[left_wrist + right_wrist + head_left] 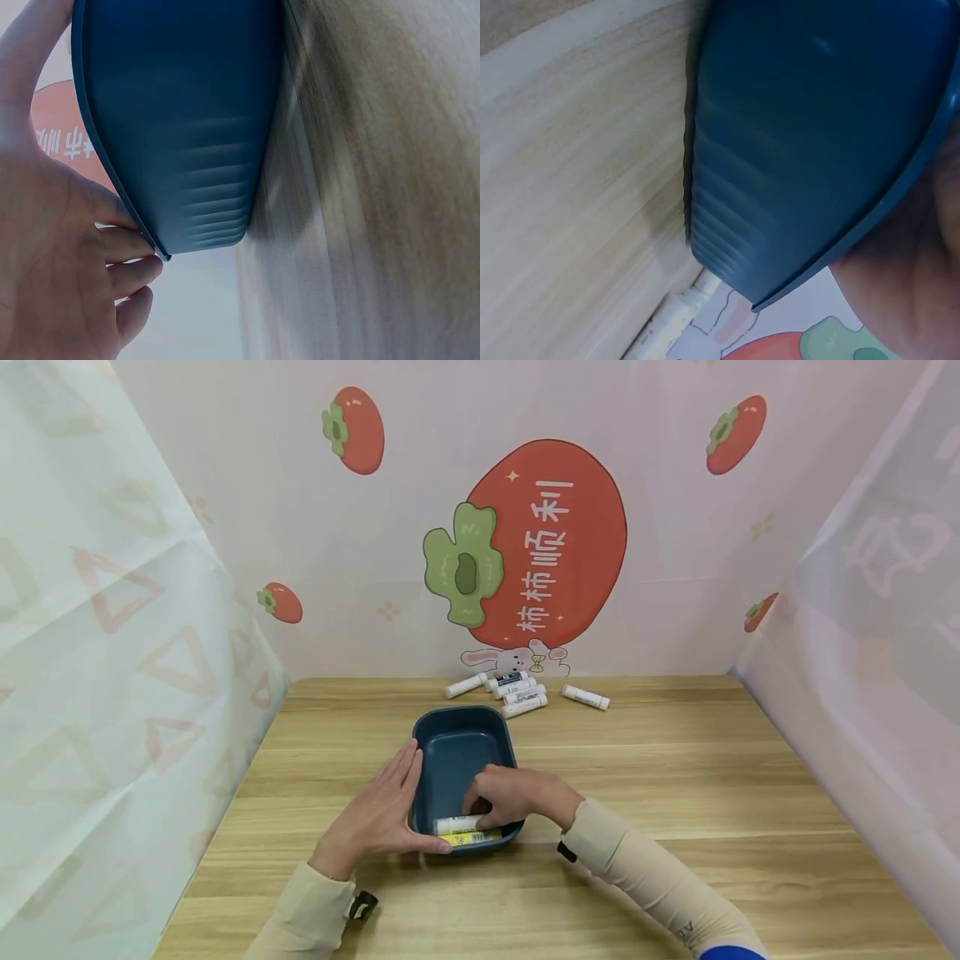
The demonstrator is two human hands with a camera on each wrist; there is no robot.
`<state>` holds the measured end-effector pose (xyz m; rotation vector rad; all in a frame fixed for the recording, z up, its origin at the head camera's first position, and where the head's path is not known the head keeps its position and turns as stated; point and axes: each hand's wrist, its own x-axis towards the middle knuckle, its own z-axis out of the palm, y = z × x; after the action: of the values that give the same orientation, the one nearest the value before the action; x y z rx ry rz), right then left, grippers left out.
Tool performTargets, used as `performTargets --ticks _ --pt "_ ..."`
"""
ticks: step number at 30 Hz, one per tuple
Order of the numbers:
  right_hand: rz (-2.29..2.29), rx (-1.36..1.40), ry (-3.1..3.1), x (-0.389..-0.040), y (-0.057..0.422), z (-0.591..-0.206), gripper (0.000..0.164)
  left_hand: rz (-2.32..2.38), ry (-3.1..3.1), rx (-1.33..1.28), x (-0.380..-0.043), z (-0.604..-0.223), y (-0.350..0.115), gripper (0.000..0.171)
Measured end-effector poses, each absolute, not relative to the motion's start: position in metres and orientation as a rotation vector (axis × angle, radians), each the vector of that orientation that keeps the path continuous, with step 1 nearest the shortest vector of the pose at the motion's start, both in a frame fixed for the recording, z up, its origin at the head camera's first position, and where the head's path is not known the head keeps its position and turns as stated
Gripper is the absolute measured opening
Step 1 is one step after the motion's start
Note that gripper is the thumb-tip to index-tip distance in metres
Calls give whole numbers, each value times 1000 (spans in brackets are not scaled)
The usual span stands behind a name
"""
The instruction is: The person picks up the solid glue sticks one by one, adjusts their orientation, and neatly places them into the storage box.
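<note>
A dark blue rectangular bin (459, 718) rests on the wooden table. My left hand (375, 818) lies against its left side, the long fingers straight along the rim and the thumb on the near rim. In the left wrist view, the left hand's fingertips touch the bin's rim (112, 176). Inside the bin, my right hand (513, 793) has curled fingers, pinching the right end of a white lip balm tube (450, 826). A yellow lip balm tube (472, 839) lies beside it against the near wall. The right wrist view mostly holds the bin's outer wall (802, 150).
Several white lip balm tubes (525, 706) lie in a loose cluster behind the bin, one with a dark label (512, 678). Another tube (585, 697) sits apart, to their right. A printed backdrop (660, 643) stands along the table's far edge.
</note>
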<state>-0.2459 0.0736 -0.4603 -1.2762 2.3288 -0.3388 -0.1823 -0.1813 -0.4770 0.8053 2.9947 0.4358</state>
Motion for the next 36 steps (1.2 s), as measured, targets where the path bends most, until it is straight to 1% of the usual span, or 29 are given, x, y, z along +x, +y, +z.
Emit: performTargets --ticks 10,21,28,36 --pt "-382 -1237 2358 -250 82 -442 26 421 3008 806 -183 -477 -181 143" --pt "-491 -1215 2459 -264 106 -411 37 429 2996 777 -183 -478 -181 143" --pt "-542 -1259 2571 -275 125 -394 36 437 3001 773 -183 -478 -182 144" --pt "-551 -1136 2761 -292 151 -393 37 429 3010 797 -183 -478 -182 144"
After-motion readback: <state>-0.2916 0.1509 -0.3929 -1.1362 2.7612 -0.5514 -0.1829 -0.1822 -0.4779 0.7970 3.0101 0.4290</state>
